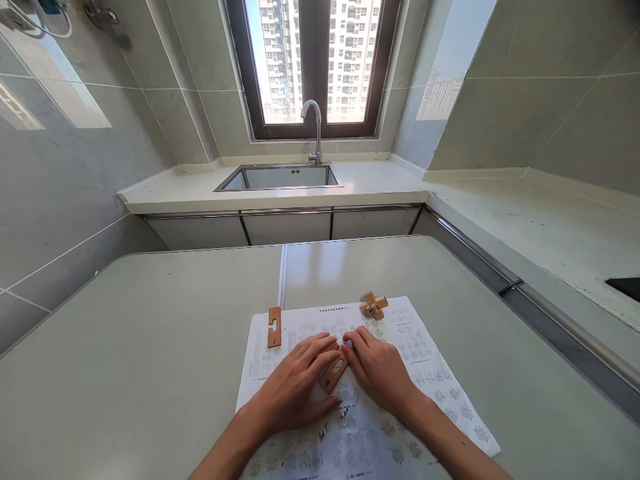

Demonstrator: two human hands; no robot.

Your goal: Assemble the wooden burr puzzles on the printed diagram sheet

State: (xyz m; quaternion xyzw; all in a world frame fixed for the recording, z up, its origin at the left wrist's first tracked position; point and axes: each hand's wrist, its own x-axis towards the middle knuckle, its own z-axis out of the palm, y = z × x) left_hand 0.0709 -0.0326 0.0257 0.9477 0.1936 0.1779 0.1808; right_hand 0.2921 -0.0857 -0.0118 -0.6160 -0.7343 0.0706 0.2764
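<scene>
A notched wooden puzzle piece (pixel 331 379) marked with a numeral lies slanted between my hands above the printed sheet (pixel 400 427). My left hand (pixel 297 387) curves over its left side, fingers across the upper part and thumb lower down, apart from the fingers. More wood shows between those fingers; whether it is a separate piece I cannot tell. With bent fingers, my right hand (pixel 383 370) grips the upper right end, where its fingertips hide the wood. Another notched wooden piece (pixel 274 328) lies at the sheet's upper left. Several crossed wooden pieces (pixel 373 306) sit joined at its top edge.
The sheet lies on a pale glossy table (pixel 150 353) with a seam running away from me. Beyond it, a white counter (pixel 380 179) holds a sink (pixel 285 177) and a faucet (pixel 318 130) beneath a window. A second counter (pixel 550 220) runs along the right.
</scene>
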